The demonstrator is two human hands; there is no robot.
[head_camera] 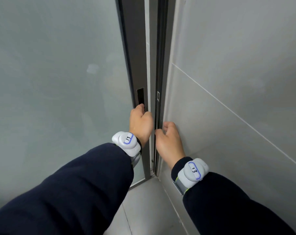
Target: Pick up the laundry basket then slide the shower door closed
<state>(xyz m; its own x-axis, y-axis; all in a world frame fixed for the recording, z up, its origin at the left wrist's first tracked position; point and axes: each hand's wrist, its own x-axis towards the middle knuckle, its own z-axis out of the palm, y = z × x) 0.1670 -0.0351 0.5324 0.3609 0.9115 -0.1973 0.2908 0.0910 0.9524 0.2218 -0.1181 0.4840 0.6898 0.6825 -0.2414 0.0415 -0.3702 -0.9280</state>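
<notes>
A single head-worn wide-angle camera looked forward and steeply down along both outstretched arms, close to the frosted shower door on the left and the tiled wall on the right. The door's dark frame ran up the middle, and a strip of floor showed at the bottom. No second view was given.

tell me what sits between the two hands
In the head view, the door's pale vertical edge strip and a narrow dark gap separate the left hand from the right hand.
</notes>
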